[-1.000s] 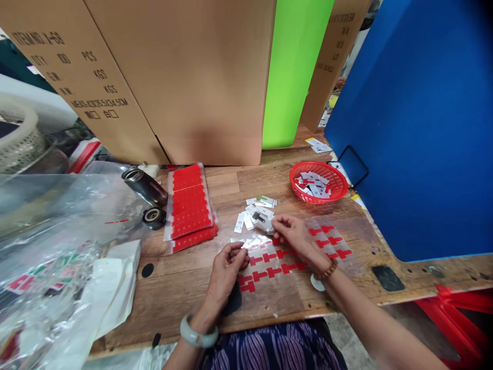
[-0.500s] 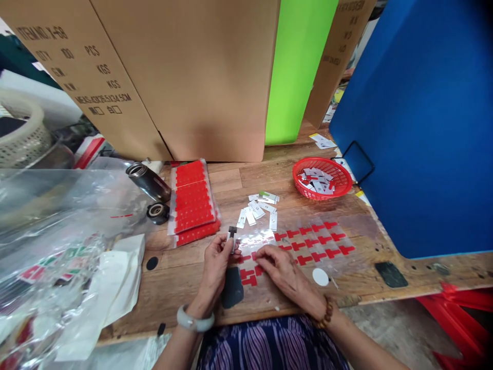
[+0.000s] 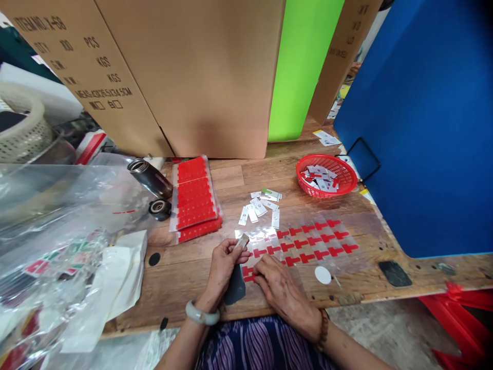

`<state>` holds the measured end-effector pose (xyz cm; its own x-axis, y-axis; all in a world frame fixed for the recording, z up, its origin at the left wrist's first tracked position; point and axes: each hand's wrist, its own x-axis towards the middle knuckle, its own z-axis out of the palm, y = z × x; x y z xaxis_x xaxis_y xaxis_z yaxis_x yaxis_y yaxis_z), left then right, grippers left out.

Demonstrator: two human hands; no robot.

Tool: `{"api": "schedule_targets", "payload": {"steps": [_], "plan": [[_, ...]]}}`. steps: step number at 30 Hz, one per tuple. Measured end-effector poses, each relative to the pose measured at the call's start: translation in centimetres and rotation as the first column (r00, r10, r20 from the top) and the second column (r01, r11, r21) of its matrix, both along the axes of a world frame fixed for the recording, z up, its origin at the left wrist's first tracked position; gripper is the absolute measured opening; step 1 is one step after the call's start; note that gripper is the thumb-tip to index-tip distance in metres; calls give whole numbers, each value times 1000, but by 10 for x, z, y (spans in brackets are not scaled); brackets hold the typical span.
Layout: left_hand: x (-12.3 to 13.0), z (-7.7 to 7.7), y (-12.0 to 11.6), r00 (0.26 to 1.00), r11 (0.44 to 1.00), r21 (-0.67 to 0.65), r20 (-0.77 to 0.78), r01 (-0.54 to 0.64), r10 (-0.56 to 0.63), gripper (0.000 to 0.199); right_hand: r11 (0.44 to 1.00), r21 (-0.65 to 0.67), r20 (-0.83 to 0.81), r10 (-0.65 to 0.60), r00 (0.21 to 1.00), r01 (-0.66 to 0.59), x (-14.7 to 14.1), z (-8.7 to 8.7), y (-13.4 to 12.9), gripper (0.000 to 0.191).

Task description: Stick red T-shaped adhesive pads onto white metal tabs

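Note:
My left hand (image 3: 224, 262) pinches a small flat card piece (image 3: 242, 240) between thumb and fingers, tilted above the table. Below it lies a clear sheet (image 3: 296, 267) bearing rows of red T-shaped stickers (image 3: 307, 258). My right hand (image 3: 278, 282) rests over the sheet's near left part, its fingers bent and thumb and fingertips closed at a red sticker (image 3: 248, 275); the fingers partly hide it. Just beyond the sheet is a loose pile of small white cards (image 3: 257, 206). A dark flat pad (image 3: 234, 290) lies beside my left wrist.
A red basket (image 3: 353, 180) holding similar cards stands at the back right. Stacked red sticker sheets (image 3: 194, 195), an opened flask (image 3: 150, 177) and its cap (image 3: 159, 208) are at the left, near plastic bags (image 3: 57, 205). Cardboard (image 3: 192, 77) and a blue panel (image 3: 423, 128) border the table.
My left hand has shifted slightly right and turned the card piece, hiding its dark T-shaped mark. My right hand has moved nearer along the sheet to a sticker in the nearest row.

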<state>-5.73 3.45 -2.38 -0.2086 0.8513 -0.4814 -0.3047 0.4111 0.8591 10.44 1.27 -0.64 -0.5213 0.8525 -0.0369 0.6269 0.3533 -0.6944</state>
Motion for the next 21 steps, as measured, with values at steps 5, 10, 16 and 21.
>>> {"api": "schedule_targets", "payload": {"steps": [5, 10, 16, 21], "plan": [[0, 1, -1, 1000, 1000, -2, 2, 0, 0, 42, 1000, 8, 6, -7, 1000, 7, -4, 3, 3, 19], [-2, -4, -5, 1000, 1000, 19, 8, 10, -10, 42, 997, 74, -131, -25, 991, 34, 0, -8, -3, 17], [-4, -7, -9, 998, 999, 37, 49, 35, -37, 46, 1000, 18, -255, 0, 967, 5, 5, -23, -8, 19], [-3, -7, -8, 999, 1000, 24, 33, 20, -21, 43, 997, -73, -217, -39, 975, 24, 2, -16, -4, 17]]}}
